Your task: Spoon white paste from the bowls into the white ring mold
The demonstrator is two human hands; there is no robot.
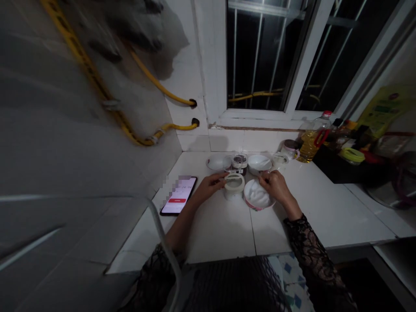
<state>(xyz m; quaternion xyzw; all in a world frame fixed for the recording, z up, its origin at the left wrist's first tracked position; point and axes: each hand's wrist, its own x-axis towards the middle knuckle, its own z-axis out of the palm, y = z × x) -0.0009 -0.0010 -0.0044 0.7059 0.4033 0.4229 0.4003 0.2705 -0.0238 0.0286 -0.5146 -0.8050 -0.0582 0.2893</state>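
In the middle of the counter stands a small pale jar (234,193) with an open-looking top. My left hand (212,185) is closed at its left rim, fingers and thumb against the side. To its right is a white bowl (256,204) with a pink patterned outside, holding white powder (258,193). Over the bowl's right rim, my right hand (275,184) is closed in a pinch, its fingertips pointing toward the powder. Whatever it grips is too small and dark to make out.
Behind stand a dark-filled jar (239,161), another white bowl (256,164), a shallow dish (216,163) and a glass jar (280,159). A lit phone (178,195) lies at left. An oil bottle (310,141) is back right. A yellow gas pipe (121,119) runs along the wall.
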